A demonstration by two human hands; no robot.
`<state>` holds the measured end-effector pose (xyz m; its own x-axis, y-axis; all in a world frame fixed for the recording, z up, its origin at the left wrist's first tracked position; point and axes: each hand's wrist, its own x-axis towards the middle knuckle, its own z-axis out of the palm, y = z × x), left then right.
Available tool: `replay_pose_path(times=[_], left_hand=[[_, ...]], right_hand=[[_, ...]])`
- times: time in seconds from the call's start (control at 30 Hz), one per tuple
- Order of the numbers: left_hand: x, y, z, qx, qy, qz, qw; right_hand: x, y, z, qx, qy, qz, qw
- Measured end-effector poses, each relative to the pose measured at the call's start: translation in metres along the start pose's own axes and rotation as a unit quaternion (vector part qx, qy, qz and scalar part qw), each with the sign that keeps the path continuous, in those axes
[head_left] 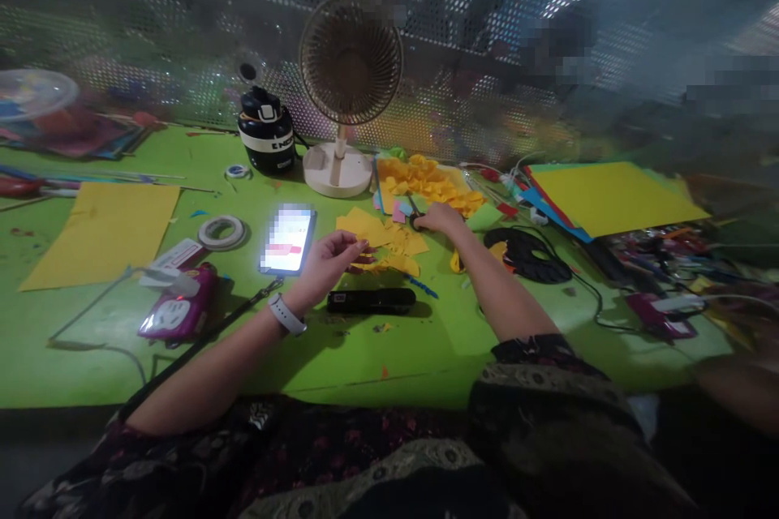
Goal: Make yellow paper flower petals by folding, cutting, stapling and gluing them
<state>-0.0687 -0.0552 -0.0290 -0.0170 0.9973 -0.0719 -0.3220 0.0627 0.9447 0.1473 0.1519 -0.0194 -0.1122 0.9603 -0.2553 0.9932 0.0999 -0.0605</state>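
My left hand (332, 255), a watch (286, 315) on its wrist, is at the near left of the yellow paper pieces (398, 239). Its thumb and fingertips are pinched together; what lies between them is too small to make out. My right hand (443, 220) reaches over the table with its fingers closed at the dark handles of a pair of scissors (417, 220), whose blades point away. Behind these is a heap of crumpled orange-yellow paper pieces (432, 182). A black stapler-like object (371, 302) lies nearer to me, below my left hand.
A lit phone (287, 239), a tape roll (222, 233) and a yellow sheet (109, 231) lie left. A fan (337, 170) and a black bottle (266, 134) stand behind. Coloured sheets (614, 195), a black tape-dispenser-like object (535, 255) and cabled purple devices (176, 308) surround the workspace.
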Motion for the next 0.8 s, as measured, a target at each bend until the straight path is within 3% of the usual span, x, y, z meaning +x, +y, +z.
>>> replay_pose_path(times=[0.23, 0.47, 0.5, 0.63, 0.8], left_hand=[[0.001, 0.000, 0.001, -0.060, 0.017, -0.039, 0.997], [0.000, 0.004, 0.003, -0.109, 0.036, -0.081, 0.990], [-0.001, 0.005, 0.004, -0.113, 0.038, -0.087, 0.989], [-0.002, 0.007, 0.006, -0.122, 0.042, -0.106, 0.986], [-0.003, 0.004, 0.005, -0.117, 0.035, -0.114, 0.986]], right_hand=[[-0.015, 0.009, -0.008, 0.140, -0.036, 0.026, 0.989], [-0.063, 0.034, -0.006, 0.342, -0.051, 0.013, 0.938], [-0.070, 0.036, -0.003, 0.380, -0.051, 0.005, 0.923], [-0.098, 0.032, 0.014, 0.594, -0.133, -0.046, 0.792], [-0.138, 0.008, 0.021, 0.578, -0.236, -0.115, 0.773]])
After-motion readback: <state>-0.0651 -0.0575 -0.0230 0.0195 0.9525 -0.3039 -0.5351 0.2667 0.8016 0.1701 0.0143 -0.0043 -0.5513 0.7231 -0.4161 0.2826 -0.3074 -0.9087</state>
